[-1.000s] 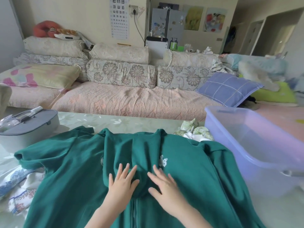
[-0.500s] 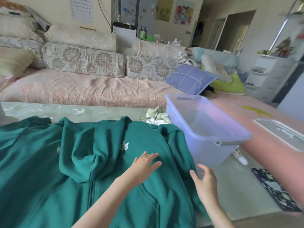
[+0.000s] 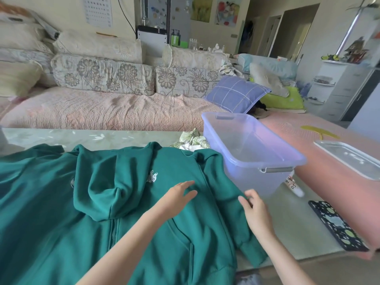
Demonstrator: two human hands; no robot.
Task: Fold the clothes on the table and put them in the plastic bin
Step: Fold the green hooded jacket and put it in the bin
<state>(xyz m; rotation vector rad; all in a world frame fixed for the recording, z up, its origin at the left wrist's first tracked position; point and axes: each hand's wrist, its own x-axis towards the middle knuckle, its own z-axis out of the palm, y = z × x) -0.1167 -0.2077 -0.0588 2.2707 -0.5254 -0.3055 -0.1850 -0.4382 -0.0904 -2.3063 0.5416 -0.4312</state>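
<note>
Green hoodie (image 3: pixel 61 212) lies spread front-up on the table (image 3: pixel 123 137), zip shut, hood (image 3: pixel 98 182) flopped down over the chest; it covers most of the near-left tabletop.

Left hand (image 3: pixel 176 195) – forearm comes in from the near edge, angled toward far-right. Palm down, fingers straight and loosely together, lying flat on the hoodie's chest just right of the zip and near the small white logo (image 3: pixel 152 177). Not gripping anything.

Right hand (image 3: pixel 257 212) – forearm rises from the near-right corner, back of hand toward the camera, wrist roughly straight. Its fingers are bent forward at the outer edge of the hoodie's right-side sleeve (image 3: pixel 244 239), thumb touching the cloth. Can't tell whether they actually pinch the fabric or just rest on it.

Plastic bin (image 3: pixel 253 179), clear w/ a purple tint, stands on the table's far-right part, just beside the sleeve and the right hand; nothing seen inside. A leaf-print garment (image 3: pixel 192 139) is bunched btw. the bin and the hoodie's far edge. A dark patterned flat item (image 3: pixel 337 225) lies at the table's right edge, well apart from the hands.
</note>
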